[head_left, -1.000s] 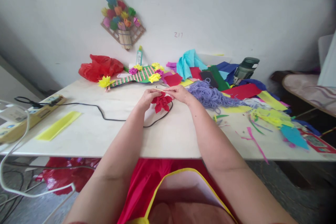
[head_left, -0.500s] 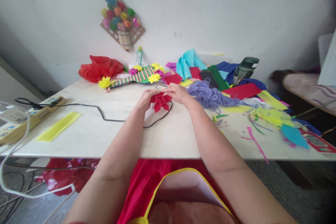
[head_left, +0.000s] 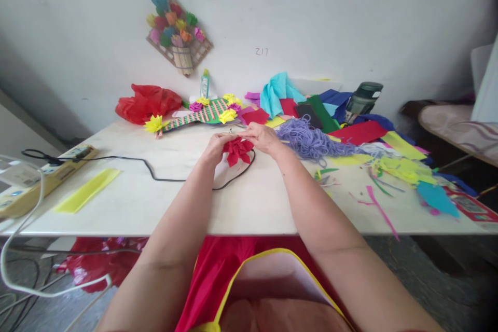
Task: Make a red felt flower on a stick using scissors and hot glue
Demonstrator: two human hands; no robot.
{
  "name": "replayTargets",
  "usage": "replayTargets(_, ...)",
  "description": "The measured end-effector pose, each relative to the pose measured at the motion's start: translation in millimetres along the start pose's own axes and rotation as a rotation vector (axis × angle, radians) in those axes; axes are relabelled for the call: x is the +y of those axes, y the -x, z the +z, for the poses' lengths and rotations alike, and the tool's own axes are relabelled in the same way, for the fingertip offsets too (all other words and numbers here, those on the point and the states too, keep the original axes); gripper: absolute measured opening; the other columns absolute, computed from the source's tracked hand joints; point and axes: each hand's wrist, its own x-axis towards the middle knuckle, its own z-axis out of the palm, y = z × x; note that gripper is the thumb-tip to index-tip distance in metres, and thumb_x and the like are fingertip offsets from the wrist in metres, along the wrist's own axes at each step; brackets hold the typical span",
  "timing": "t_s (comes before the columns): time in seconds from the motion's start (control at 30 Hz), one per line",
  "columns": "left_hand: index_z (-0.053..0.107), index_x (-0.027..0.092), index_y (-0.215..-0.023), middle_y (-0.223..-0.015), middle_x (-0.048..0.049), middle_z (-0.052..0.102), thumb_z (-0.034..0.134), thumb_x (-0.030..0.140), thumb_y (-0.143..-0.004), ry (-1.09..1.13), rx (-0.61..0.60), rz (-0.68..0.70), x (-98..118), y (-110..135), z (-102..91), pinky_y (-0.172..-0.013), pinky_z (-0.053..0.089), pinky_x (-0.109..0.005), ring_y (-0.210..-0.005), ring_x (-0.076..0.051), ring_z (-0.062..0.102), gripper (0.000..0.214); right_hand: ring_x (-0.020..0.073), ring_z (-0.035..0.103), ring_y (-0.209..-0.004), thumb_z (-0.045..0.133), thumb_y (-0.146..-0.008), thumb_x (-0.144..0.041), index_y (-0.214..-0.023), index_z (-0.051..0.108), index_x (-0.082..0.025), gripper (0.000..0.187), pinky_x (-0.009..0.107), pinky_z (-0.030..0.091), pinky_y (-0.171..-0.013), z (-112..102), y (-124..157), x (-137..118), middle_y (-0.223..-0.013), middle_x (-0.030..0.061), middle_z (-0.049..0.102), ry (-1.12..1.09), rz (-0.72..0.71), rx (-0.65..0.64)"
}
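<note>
Middle of table [head_left: 252, 212]: the flower [head_left: 238, 151] sits between the left hand [head_left: 215, 149] and the right hand [head_left: 261, 137].
Table's left: power strip [head_left: 58, 179] at the end, paper strip [head_left: 88, 190] right of it, cord [head_left: 171, 180] running rightward (it curves round before the flower).
Table's back: ornament [head_left: 200, 115] beyond the left hand, bag [head_left: 148, 105] on its left, glue tube [head_left: 204, 85] behind.
Table's right: yarn [head_left: 301, 140] beside the right hand, paper sheets [head_left: 360, 133] and drink bottle [head_left: 363, 98] behind, scraps [head_left: 383, 215] in front.
Wall [head_left: 330, 21]: bouquet [head_left: 177, 31] above the ornament.
</note>
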Motion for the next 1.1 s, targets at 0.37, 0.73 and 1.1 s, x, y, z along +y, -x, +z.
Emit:
replayTargets(0.37,0.065,0.014,-0.056,-0.057,-0.0029,0.063,0.079,0.032,-0.051,0.013,-0.011,0.017,-1,-3,-1.2,-0.052,0.039,-0.025,-0.051,-0.012,0.053,0.024,0.018,0.064,-0.09,0.057,-0.096,-0.028,-0.118,0.077,-0.03,0.03,0.026,0.043,-0.072,2,-1,0,-0.103,0.0046,0.071,-0.007,-0.003,0.025)
replayTargets(0.73,0.064,0.015,-0.055,-0.054,-0.0015,0.059,0.078,0.034,-0.053,-0.035,-0.035,0.06,-2,-4,-1.8,-0.05,0.034,-0.025,-0.049,-0.011,0.049,0.024,0.016,0.062,-0.082,0.057,-0.094,-0.033,-0.1,0.082,-0.025,0.026,0.025,0.04,-0.071,0,-2,-9,-0.089,0.0014,0.072,-0.211,0.129,0.033)
replayTargets(1.1,0.064,0.014,-0.056,-0.056,-0.0014,0.059,0.078,0.035,-0.051,-0.047,-0.076,0.074,-2,-5,-2.5,-0.052,0.034,-0.025,-0.051,-0.011,0.049,0.025,0.0165,0.061,-0.086,0.059,-0.092,-0.027,-0.093,0.082,-0.023,0.023,0.026,0.041,-0.073,4,-6,-5,-0.091,0.0028,0.069,-0.179,0.071,0.064)
